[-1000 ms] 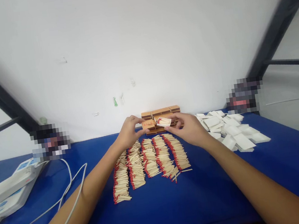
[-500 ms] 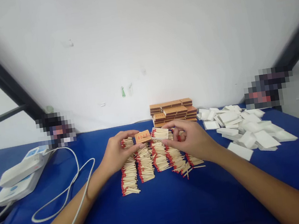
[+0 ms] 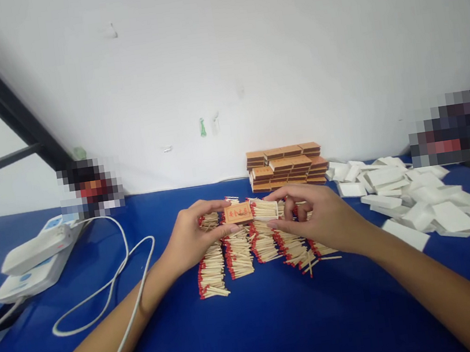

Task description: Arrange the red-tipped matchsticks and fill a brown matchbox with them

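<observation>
Between thumb and fingers, my left hand [image 3: 195, 234] grips an orange matchbox sleeve [image 3: 238, 213] with red printing. My right hand [image 3: 317, 214] pinches a small white matchbox tray [image 3: 276, 210] filled with matches. The tray's left end meets the sleeve's right end and seems to sit partly in it; how deep, I cannot tell. Below both hands, loose matches [image 3: 239, 254] lie on the blue table [image 3: 247, 326] in several rows, their red heads mostly to the left. My hands hide parts of these rows.
Orange matchboxes [image 3: 288, 165] are stacked against the wall behind my hands. A heap of white trays [image 3: 421, 196] spreads over the right of the table. At left lies a white power strip [image 3: 35, 282]; its white cable [image 3: 129, 336] crosses over my left forearm.
The tray and the sleeve have come together, end to end, with the tray's near end now at the sleeve's opening. My view has shifted slightly, so the scene sits further right.
</observation>
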The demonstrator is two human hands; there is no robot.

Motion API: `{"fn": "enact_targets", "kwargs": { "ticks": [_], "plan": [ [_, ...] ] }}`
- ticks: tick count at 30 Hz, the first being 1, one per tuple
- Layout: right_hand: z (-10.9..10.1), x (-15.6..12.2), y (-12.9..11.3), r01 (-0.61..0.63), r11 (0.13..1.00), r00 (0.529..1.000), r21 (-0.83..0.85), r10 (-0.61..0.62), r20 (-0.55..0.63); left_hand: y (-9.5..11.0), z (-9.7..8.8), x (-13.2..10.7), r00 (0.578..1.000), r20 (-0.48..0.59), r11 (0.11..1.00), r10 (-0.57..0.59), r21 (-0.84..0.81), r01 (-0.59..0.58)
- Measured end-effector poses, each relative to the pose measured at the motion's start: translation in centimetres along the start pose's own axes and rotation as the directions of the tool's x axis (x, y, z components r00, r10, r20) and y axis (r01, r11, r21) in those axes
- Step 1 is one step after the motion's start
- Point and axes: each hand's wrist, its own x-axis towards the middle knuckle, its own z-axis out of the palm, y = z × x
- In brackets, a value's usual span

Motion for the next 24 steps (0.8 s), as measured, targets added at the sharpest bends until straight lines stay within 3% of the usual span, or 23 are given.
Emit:
{"fn": "enact_targets", "kwargs": {
  "ticks": [8,17,24],
  "plan": [
    [-0.9,0.0,0.5,-0.050,0.997,0.991,0.067,0.041,0.131,0.0,-0.2,0.1,0.999,0.021,1.000,0.026,-0.009,-0.026],
    [-0.8,0.0,-0.5,-0.163,0.973,0.980,0.162,0.141,0.144,0.1,0.3,0.1,0.998,0.003,0.978,-0.067,-0.197,0.067],
    [0.6,0.1,-0.5,-0.263,0.912,0.962,0.314,0.224,0.156,1.1,0.5,-0.4,0.998,-0.013,0.997,0.065,-0.038,-0.066]
  ]
}}
